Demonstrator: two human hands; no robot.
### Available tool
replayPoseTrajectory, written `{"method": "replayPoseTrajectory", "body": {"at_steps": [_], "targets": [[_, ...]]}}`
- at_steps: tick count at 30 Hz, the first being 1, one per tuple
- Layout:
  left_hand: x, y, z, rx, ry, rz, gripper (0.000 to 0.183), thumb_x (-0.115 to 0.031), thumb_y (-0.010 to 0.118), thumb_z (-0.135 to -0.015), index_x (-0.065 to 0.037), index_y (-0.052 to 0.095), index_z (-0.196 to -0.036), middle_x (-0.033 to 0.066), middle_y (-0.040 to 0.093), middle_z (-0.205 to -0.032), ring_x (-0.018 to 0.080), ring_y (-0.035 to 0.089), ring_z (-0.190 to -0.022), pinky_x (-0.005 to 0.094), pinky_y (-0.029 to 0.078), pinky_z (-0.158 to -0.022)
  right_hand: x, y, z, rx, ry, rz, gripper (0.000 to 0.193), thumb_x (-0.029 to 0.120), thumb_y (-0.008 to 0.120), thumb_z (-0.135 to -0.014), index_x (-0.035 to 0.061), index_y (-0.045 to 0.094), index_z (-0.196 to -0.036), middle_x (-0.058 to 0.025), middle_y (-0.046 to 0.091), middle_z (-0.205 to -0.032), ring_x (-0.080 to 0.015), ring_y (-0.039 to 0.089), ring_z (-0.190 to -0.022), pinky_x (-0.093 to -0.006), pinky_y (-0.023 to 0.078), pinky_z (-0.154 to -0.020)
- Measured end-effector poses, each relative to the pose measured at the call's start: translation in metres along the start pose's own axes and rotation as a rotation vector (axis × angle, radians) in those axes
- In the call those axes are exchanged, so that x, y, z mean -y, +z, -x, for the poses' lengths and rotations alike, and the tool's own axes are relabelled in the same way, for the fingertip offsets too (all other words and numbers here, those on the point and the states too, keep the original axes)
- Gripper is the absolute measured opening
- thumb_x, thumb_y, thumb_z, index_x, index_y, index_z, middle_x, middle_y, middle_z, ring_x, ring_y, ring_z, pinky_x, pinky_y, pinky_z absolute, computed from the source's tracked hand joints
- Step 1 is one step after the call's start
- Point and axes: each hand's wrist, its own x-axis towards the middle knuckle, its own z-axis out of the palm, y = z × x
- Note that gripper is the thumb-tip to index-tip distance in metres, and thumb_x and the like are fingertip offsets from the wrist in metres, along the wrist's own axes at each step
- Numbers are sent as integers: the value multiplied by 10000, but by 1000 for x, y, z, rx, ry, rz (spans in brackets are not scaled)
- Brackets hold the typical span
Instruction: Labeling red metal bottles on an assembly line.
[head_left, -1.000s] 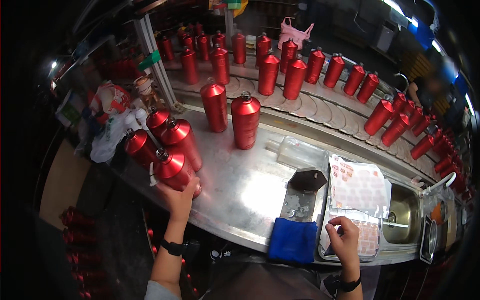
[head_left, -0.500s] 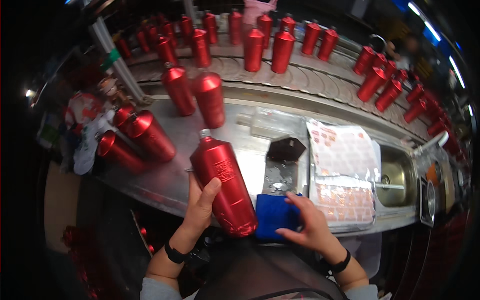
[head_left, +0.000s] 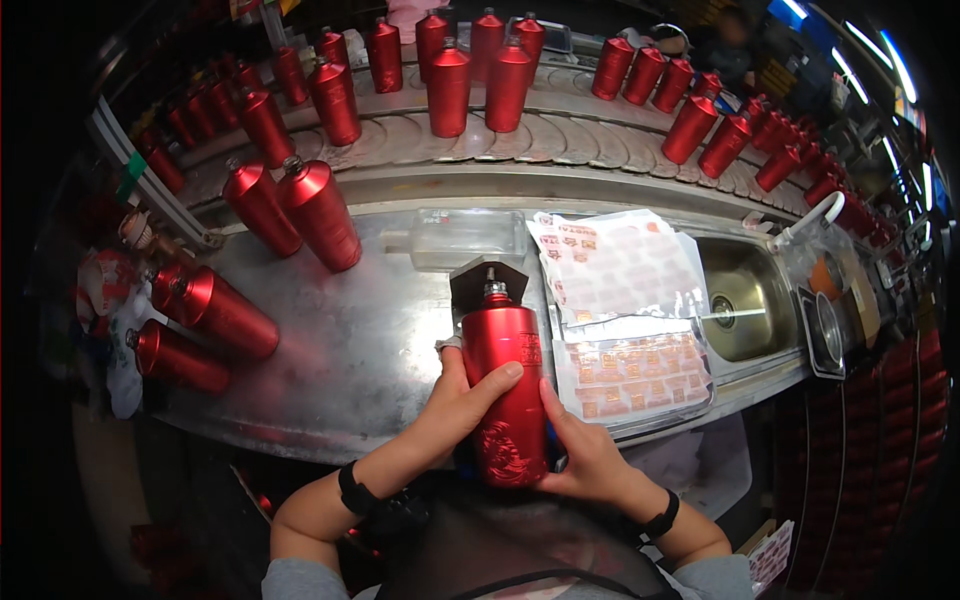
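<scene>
A glossy red bottle with an embossed pattern low on its front stands nearly upright in front of me, its metal neck pointing away. My left hand grips it from the left, thumb across the front. By the left fingertips a small pale scrap sticks out. My right hand holds the lower right side, fingers bent along the bottle. Only slivers of the blue cloth show beside the bottle. Behind the neck is a dark angular piece, partly covered.
More red bottles stand or lean on the steel table at left. Many others ride the curved conveyor behind. A clear plastic box, label sheets and a sink are to the right.
The bottle has swung from a tilt to nearly upright. My right hand has come off the blue cloth onto the bottle's side. The view has shifted to the right.
</scene>
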Motion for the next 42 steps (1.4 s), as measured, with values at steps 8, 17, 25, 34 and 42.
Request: {"method": "replayPoseTrajectory", "body": {"at_steps": [8,17,25,34,42], "targets": [[-13,-22,-14,-55,113,-65,707,-236,705,-911,37,207,-1333,186,541,-1233,188,611,-1064,327,533,-889,-4,21,-27,40,121,70,1133,256,845,-673,-25,162,-1532,-284,606,-1194,-406,663,-965,-404,539,-745],[-23,-61,3,-180,255,-394,857,-177,726,-873,-16,161,-1497,239,479,-1301,246,549,-1144,363,494,-933,-21,18,-33,107,93,93,1066,242,801,-691,25,185,-1533,-219,362,-1515,-358,509,-1278,-381,553,-795],[-6,-52,-25,16,152,-162,860,-146,704,-891,-69,112,-1510,202,463,-1358,237,520,-1232,376,431,-1042,-26,-10,-45,107,68,13,891,208,792,-759,17,327,-1494,-219,526,-1388,-314,618,-1165,-351,540,-844],[10,-57,-30,-37,203,-223,817,-206,749,-852,-34,230,-1459,167,524,-1255,230,574,-1152,375,464,-1003,-121,-56,-117,-210,275,377,380,142,629,-853,72,636,-1227,-175,634,-966,-362,649,-848,-423,530,-738],[8,-62,-29,-11,214,-190,833,-220,758,-847,-19,224,-1453,177,497,-1304,242,551,-1194,387,444,-1030,-181,-57,-176,-76,493,555,359,189,564,-853,143,692,-1185,-208,608,-1034,-380,644,-902,-455,525,-807]]}}
